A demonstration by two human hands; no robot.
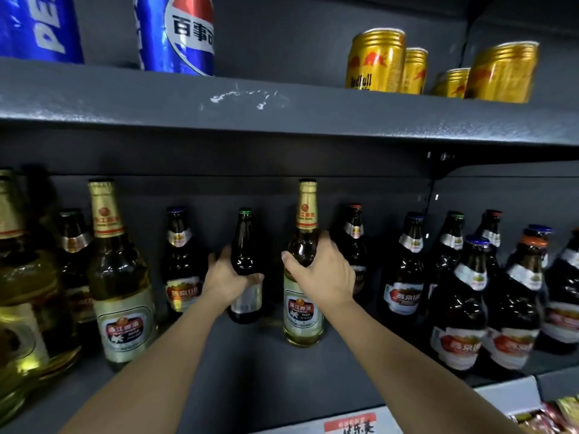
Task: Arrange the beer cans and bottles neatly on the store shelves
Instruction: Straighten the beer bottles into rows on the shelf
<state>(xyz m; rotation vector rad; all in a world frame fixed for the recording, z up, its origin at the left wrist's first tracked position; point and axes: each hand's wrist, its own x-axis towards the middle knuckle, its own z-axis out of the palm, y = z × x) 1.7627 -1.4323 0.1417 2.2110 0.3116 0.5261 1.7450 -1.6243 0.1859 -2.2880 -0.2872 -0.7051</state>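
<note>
- While both hands are working the lower shelf [250,364], left hand [224,278] is wrapping its fingers round a dark green-cap bottle [243,245] at the shoulder, mid-shelf toward the back.
- Right hand [322,274] is curling round the gold-foil bottle [305,233] just beside it, also at the shoulder.
- Glass, prob full, so they're likely handling heavy, smooth & breakable; gripping the body w/ a full wrap is looking safer than the neck.

dim shelf, glare on bottles [120,277], wide-angle bend + blur at edges.
</note>
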